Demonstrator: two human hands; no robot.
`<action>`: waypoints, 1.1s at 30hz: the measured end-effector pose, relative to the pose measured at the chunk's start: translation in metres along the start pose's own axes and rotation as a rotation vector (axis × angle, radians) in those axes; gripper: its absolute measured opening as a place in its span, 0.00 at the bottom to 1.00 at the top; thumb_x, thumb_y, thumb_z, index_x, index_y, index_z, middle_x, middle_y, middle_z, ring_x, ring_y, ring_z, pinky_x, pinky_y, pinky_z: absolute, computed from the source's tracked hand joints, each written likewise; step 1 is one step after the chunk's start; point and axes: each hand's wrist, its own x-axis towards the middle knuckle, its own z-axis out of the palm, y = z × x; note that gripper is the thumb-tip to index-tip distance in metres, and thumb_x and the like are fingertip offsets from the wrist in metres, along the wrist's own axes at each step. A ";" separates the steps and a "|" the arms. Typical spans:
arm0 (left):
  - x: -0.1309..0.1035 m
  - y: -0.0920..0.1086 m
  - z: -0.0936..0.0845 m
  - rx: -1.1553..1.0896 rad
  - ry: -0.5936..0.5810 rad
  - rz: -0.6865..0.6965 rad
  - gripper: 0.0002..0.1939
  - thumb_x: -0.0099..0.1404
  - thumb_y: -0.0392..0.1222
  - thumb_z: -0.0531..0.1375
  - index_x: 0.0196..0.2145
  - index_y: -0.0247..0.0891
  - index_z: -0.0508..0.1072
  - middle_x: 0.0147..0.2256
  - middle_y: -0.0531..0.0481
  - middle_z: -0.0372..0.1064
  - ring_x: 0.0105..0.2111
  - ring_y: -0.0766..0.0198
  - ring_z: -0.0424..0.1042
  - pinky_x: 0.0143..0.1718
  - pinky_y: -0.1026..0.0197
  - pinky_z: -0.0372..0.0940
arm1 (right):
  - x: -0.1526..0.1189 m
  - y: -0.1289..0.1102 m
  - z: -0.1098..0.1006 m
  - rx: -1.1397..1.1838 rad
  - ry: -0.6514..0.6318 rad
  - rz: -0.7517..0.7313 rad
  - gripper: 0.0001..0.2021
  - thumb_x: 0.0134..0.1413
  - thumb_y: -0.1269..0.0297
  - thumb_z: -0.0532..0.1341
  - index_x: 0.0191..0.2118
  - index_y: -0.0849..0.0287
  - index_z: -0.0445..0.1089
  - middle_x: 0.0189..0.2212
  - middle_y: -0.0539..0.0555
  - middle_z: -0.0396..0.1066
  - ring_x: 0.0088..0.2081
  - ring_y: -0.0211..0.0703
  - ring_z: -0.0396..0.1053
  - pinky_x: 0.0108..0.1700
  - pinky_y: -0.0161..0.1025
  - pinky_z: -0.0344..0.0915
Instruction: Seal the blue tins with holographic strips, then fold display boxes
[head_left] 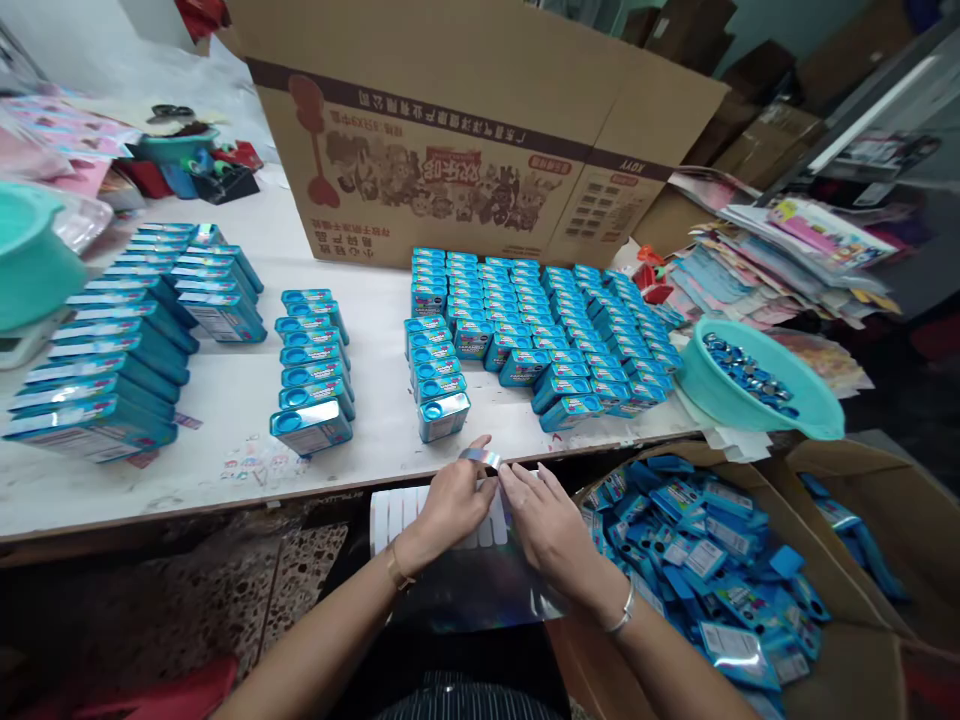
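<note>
A shiny holographic sticker strip is pinched between the fingers of my left hand, and the fingertips of my right hand press at its right end. Both hands are close together over a sheet of stickers on my lap, with pale strips on its left and a bare silvery part below. Just beyond my hands, a short row of blue tins stands on the white table.
More blue tins stand in rows at left, centre-left and right. A large carton rises behind. A turquoise basin holds small shiny pieces. Below it, an open box holds many blue tins.
</note>
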 end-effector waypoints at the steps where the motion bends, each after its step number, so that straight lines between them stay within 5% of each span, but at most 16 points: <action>1: 0.000 0.001 -0.001 -0.007 0.001 -0.005 0.12 0.64 0.37 0.54 0.41 0.36 0.75 0.39 0.41 0.76 0.37 0.54 0.75 0.45 0.56 0.64 | -0.002 0.000 -0.002 -0.001 0.007 -0.016 0.35 0.61 0.80 0.45 0.72 0.65 0.37 0.56 0.64 0.71 0.58 0.53 0.67 0.59 0.57 0.63; 6: -0.001 0.005 -0.005 0.016 0.004 -0.017 0.24 0.62 0.35 0.53 0.57 0.32 0.68 0.30 0.47 0.75 0.29 0.57 0.73 0.38 0.57 0.65 | 0.001 -0.001 -0.010 0.025 0.042 -0.042 0.33 0.61 0.80 0.45 0.71 0.64 0.43 0.51 0.62 0.73 0.52 0.51 0.69 0.57 0.55 0.64; 10: -0.004 0.006 -0.005 0.052 0.017 0.043 0.26 0.65 0.39 0.52 0.60 0.30 0.66 0.23 0.51 0.70 0.24 0.58 0.69 0.33 0.58 0.63 | 0.014 0.004 -0.010 -0.006 0.040 -0.070 0.33 0.62 0.78 0.47 0.72 0.66 0.40 0.38 0.60 0.75 0.37 0.49 0.70 0.41 0.48 0.69; 16: -0.002 -0.018 0.002 0.190 0.065 0.058 0.31 0.64 0.36 0.53 0.65 0.34 0.59 0.32 0.47 0.76 0.31 0.55 0.75 0.35 0.57 0.66 | 0.015 0.007 -0.015 0.072 0.169 -0.168 0.35 0.62 0.80 0.49 0.72 0.63 0.39 0.33 0.56 0.75 0.29 0.45 0.67 0.31 0.42 0.65; 19: 0.005 -0.040 0.015 0.280 0.105 0.058 0.28 0.67 0.36 0.52 0.64 0.34 0.59 0.35 0.44 0.77 0.35 0.54 0.76 0.37 0.56 0.68 | 0.011 0.003 -0.042 0.232 0.189 -0.058 0.35 0.62 0.79 0.52 0.72 0.56 0.41 0.36 0.56 0.75 0.30 0.43 0.70 0.32 0.40 0.67; 23: 0.006 -0.060 0.034 0.312 0.213 0.165 0.20 0.69 0.33 0.48 0.56 0.32 0.69 0.39 0.38 0.75 0.40 0.51 0.75 0.43 0.49 0.69 | 0.031 -0.001 -0.087 0.524 0.161 0.291 0.34 0.65 0.72 0.55 0.71 0.50 0.44 0.34 0.51 0.74 0.34 0.41 0.73 0.38 0.38 0.71; 27: -0.016 -0.049 0.029 -0.086 0.332 0.330 0.17 0.71 0.39 0.50 0.51 0.36 0.72 0.48 0.36 0.72 0.50 0.50 0.71 0.53 0.46 0.65 | 0.072 0.001 -0.104 0.788 0.060 0.449 0.32 0.65 0.65 0.57 0.70 0.51 0.46 0.31 0.49 0.72 0.29 0.39 0.69 0.32 0.36 0.69; 31: -0.048 -0.022 -0.012 -0.743 0.303 0.169 0.30 0.72 0.61 0.44 0.52 0.36 0.71 0.48 0.37 0.74 0.46 0.52 0.73 0.45 0.52 0.68 | 0.112 -0.006 -0.094 0.875 -0.014 0.432 0.33 0.63 0.64 0.58 0.70 0.52 0.46 0.31 0.49 0.71 0.26 0.37 0.65 0.30 0.36 0.65; 33: -0.062 -0.013 -0.037 -0.862 0.286 0.136 0.39 0.65 0.72 0.46 0.51 0.34 0.73 0.45 0.37 0.75 0.42 0.53 0.73 0.41 0.54 0.67 | 0.129 -0.015 -0.087 0.874 -0.045 0.386 0.34 0.63 0.64 0.58 0.70 0.52 0.46 0.32 0.49 0.72 0.25 0.36 0.63 0.30 0.36 0.64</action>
